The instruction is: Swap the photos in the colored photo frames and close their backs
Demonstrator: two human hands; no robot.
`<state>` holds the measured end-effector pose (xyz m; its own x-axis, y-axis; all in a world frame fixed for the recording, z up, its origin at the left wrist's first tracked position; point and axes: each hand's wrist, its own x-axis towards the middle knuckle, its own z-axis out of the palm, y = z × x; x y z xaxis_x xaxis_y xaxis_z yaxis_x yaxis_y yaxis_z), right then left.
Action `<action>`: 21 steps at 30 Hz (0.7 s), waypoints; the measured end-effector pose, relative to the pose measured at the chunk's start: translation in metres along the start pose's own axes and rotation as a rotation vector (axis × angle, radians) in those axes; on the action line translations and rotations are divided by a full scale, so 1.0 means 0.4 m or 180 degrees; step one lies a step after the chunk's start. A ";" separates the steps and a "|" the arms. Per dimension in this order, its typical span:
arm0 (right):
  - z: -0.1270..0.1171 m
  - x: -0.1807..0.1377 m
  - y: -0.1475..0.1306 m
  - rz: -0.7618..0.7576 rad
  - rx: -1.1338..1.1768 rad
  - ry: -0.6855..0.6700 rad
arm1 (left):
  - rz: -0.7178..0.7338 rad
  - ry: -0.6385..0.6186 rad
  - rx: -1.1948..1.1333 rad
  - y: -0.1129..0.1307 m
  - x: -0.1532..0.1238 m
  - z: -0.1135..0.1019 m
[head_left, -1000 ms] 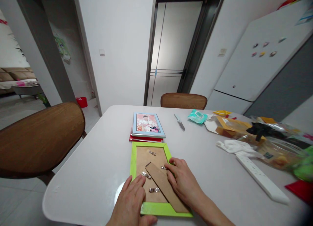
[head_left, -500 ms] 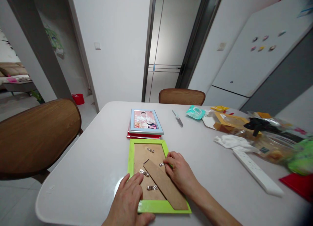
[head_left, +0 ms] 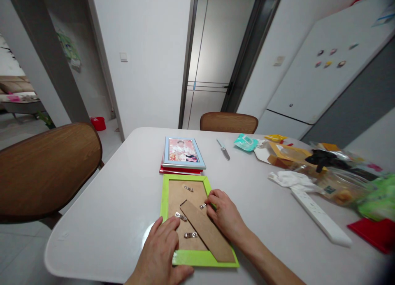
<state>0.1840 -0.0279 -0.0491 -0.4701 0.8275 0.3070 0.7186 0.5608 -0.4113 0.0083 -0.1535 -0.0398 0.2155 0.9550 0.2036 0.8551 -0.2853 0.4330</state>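
Observation:
A lime-green picture frame [head_left: 165, 202] lies face down on the white table [head_left: 123, 194], its brown backing board [head_left: 185, 198] and slanted stand strip [head_left: 205, 231] facing up. My left hand [head_left: 162, 250] lies flat on the frame's lower left, fingers stretched toward a small metal clip [head_left: 180, 216]. My right hand [head_left: 225, 215] rests on the frame's right edge, fingertips curled and pinched at another metal clip [head_left: 203, 205]. More clips [head_left: 188, 188] sit near the top and bottom of the board.
A blue-framed photo [head_left: 182, 152] tops a red frame just beyond. A knife [head_left: 224, 149], a teal wipes pack [head_left: 245, 142], a white power strip [head_left: 319, 215], a white cloth [head_left: 290, 179] and bagged items [head_left: 333, 174] crowd the right. Wooden chairs stand at the left [head_left: 46, 170] and far side [head_left: 228, 122].
Both hands stay on the green frame with only slight finger shifts at the clips. The camera view tilted a little, so everything sits slightly higher in view.

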 end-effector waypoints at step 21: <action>-0.003 -0.013 0.005 -0.0062 0.0290 0.0041 | 0.0060 0.0178 -0.0120 -0.004 -0.002 0.001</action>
<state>0.1885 -0.0309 -0.0506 -0.4764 0.8163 0.3265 0.6595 0.5774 -0.4814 0.0070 -0.1540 -0.0408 0.2038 0.9438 0.2603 0.8325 -0.3070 0.4611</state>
